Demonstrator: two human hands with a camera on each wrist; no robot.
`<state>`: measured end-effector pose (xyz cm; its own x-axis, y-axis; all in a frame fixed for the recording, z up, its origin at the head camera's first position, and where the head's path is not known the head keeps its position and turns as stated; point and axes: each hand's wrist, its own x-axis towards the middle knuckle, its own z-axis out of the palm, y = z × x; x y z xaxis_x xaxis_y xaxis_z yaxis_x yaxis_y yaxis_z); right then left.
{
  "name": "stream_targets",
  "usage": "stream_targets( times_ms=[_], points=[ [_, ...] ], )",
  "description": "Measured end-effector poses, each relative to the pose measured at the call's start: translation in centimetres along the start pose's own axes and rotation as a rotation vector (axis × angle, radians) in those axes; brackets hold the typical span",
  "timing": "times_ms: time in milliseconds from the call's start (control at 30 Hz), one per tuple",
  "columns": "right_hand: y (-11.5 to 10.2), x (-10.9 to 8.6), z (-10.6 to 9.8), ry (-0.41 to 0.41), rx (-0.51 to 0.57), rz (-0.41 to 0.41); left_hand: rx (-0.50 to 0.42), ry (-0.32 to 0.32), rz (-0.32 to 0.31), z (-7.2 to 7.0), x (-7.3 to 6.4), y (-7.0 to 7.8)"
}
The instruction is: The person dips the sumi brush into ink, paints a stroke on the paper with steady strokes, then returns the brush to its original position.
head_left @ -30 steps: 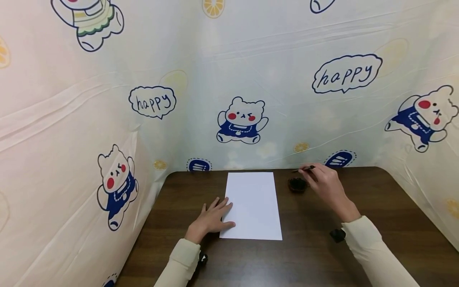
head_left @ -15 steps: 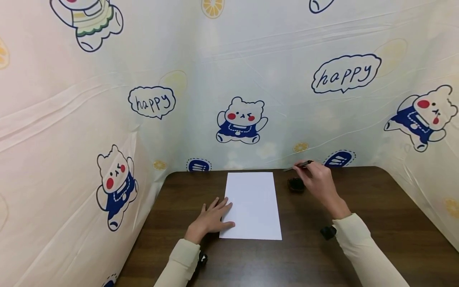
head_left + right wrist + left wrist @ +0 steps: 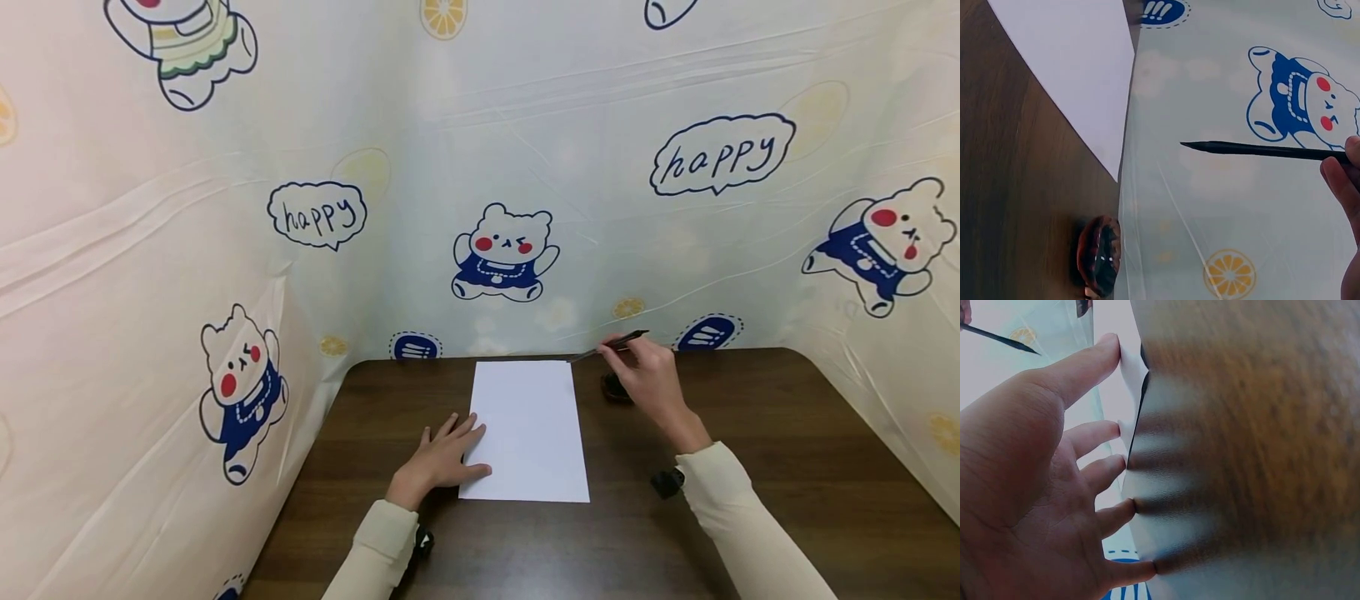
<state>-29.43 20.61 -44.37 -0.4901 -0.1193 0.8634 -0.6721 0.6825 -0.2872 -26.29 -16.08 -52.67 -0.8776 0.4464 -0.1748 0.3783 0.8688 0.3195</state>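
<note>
A blank white sheet of paper [image 3: 528, 433] lies on the dark wooden table. Spread flat, my left hand [image 3: 438, 461] rests on its left edge, fingertips and thumb pressing the paper. Between thumb and fingers my right hand [image 3: 651, 375] pinches a thin dark brush [image 3: 1260, 150] with a pointed tip. In the head view the brush slants down leftward, its tip right by the sheet's far right corner; in the right wrist view it is raised above the table. A small dark dish [image 3: 1099, 256] with glossy dark liquid stands right of the paper, partly behind my right hand in the head view.
A pale cloth backdrop [image 3: 510, 150] printed with bears and "happy" bubbles hangs behind the table and along both sides. The table's [image 3: 787, 467] far edge runs just behind the paper and the dish. A dark wrist device [image 3: 667, 482] hangs below my right cuff.
My right hand has moved left with the brush, from over the dish toward the paper's far right corner. My left hand has stayed still on the sheet.
</note>
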Motion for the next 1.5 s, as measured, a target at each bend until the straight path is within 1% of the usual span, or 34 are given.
stream_targets(
  times_ms=[167,333,567,767,1067,1200,1500],
  points=[
    [-0.4,0.2,0.7,-0.006,0.026,0.028,0.002,0.007,0.003,0.0,0.0,0.1],
    [-0.6,0.3,1.5,-0.018,0.035,0.064,0.004,-0.007,-0.002,-0.2,-0.1,0.2],
    [-0.8,0.3,2.5,-0.015,0.072,0.102,-0.007,-0.005,0.0,-0.2,-0.2,0.2],
    [-1.0,0.4,3.3,-0.012,0.129,0.122,-0.006,-0.006,-0.005,-0.1,-0.1,0.1],
    [-1.6,0.5,4.5,-0.011,0.119,0.153,0.002,-0.013,-0.006,-0.1,-0.1,0.1],
    [-1.6,0.4,5.2,-0.007,0.114,0.151,0.0,-0.014,-0.005,-0.2,-0.2,0.2],
    [-1.5,0.0,6.6,0.006,0.175,0.185,0.008,-0.008,-0.011,-0.2,-0.3,0.3]
  ],
)
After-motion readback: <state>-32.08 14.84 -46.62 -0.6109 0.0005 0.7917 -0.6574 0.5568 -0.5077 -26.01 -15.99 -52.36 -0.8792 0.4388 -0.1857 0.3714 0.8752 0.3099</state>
